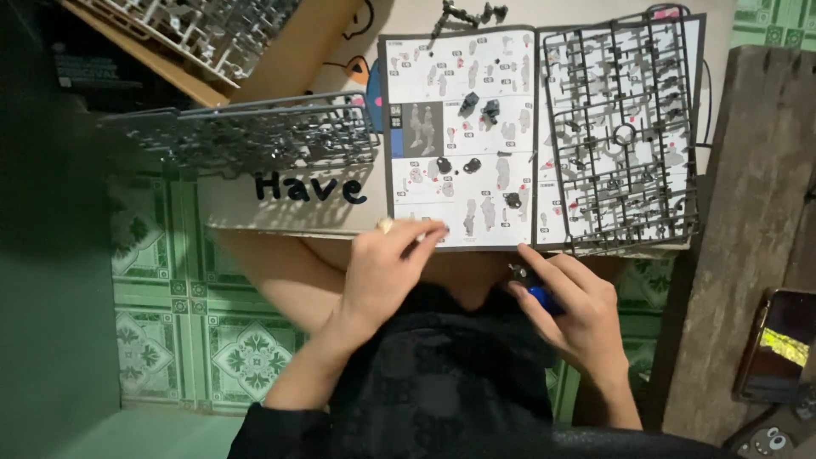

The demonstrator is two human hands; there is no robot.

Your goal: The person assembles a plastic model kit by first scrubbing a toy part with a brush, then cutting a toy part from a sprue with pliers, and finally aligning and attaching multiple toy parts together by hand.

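Note:
My left hand (pixel 387 268) is closed at the near edge of an open instruction booklet (pixel 463 127), pinching something small and pale at its fingertips. My right hand (pixel 571 310) grips a blue-handled tool (pixel 539 297) just below the booklet's lower edge. A dark plastic parts frame (pixel 623 132) lies over the booklet's right page. Several small dark loose parts (pixel 478 106) rest on the left page.
Another grey parts frame (pixel 255 132) sticks out to the left over a low cardboard surface (pixel 280 208). A further frame (pixel 200 30) leans at the top left. A wooden plank (pixel 748 212) stands on the right beside a phone (pixel 780 344). Green patterned floor tiles (pixel 195 323) lie below.

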